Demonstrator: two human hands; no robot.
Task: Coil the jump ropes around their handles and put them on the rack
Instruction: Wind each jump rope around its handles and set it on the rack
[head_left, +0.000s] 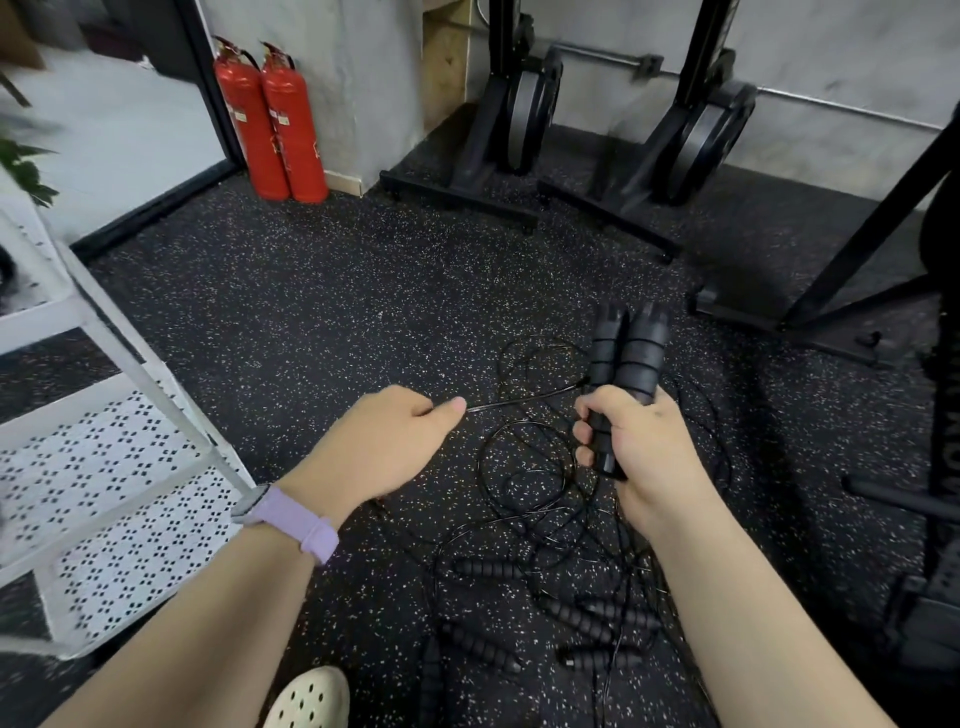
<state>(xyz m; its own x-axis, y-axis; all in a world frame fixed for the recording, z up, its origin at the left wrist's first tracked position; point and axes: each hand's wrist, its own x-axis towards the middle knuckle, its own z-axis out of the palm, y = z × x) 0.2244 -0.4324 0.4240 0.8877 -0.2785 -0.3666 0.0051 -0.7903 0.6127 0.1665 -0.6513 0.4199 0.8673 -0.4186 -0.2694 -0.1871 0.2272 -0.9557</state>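
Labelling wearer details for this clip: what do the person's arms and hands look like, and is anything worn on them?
Both forearms are bare, no sleeves or gloves in view. The left hand has a lilac band around its wrist; the right hand and wrist wear nothing.

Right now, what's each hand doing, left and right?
Left hand: pinches the black rope cord, pulled taut.
Right hand: grips the pair of black jump rope handles, partly wrapped with cord.
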